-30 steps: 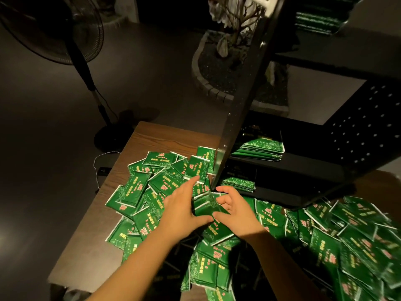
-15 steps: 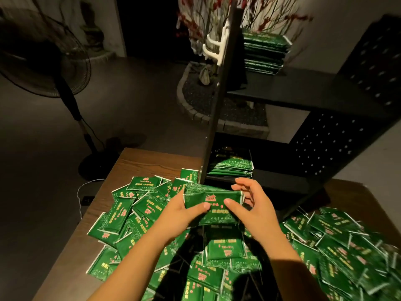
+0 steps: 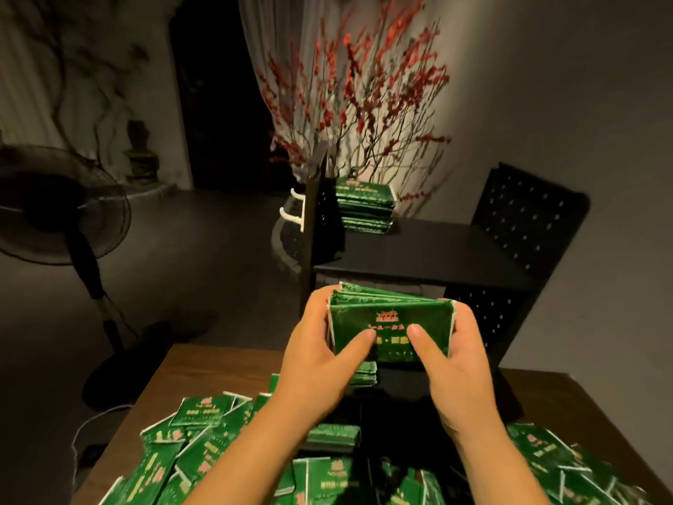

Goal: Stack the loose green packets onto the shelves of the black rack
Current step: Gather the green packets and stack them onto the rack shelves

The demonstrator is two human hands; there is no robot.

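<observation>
Both hands have lifted since half a second ago, carrying the bundle of packets up from just above the heap to the height of the rack's upper shelf, and the view has tipped upward with them; nearest the camera, loose packets lie heaped across the front of the wooden table, spreading from the left edge to the right corner; above that heap the left hand grips the bundle's left end, fingers curled behind it and thumb pressed on the front face; the right hand grips the right end the same way, its thumb lying beside the other; the bundle is held clear of the table, edges squared, in front of the black rack; a small stack sits low in the rack between the forearms, and another shows just under the bundle; farther back, on the upper shelf, a taller stack stands at the left rear corner; beyond the rack rise red-blossomed branches, and a standing fan stands on the floor to the left.
</observation>
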